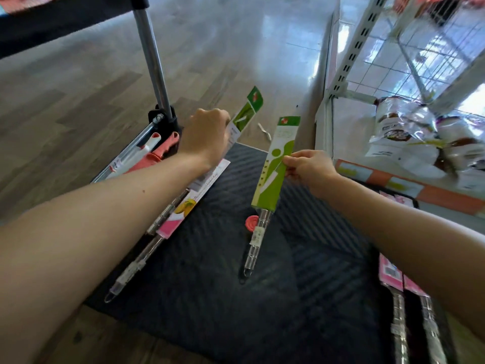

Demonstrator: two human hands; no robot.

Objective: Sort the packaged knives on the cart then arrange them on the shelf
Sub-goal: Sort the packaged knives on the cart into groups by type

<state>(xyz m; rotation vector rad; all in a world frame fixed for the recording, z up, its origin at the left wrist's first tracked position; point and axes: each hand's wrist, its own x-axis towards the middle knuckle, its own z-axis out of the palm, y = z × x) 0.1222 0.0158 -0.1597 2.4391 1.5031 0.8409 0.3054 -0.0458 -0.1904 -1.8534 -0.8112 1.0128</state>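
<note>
My right hand (pixel 307 169) pinches the green card sleeve of a packaged knife (pixel 273 179), lifted over the black cart deck (pixel 223 298) with its steel handle hanging down. My left hand (pixel 207 135) grips another green-sleeved knife (pixel 246 111) that points up and away past the cart's far edge. Under my left forearm a pink-sleeved knife (pixel 183 208) lies on the deck's left side. Two more pink-sleeved knives (pixel 393 279) lie at the deck's right edge, partly behind my right arm. Red and white-handled knives (pixel 154 151) rest by the handle post.
A small red disc (pixel 249 224) lies on the deck near the hanging knife handle. The cart's chrome handle post (pixel 152 59) rises at the back left. A white shelf unit (pixel 349 56) with bagged goods (pixel 412 137) stands to the right. Wood-look floor surrounds the cart.
</note>
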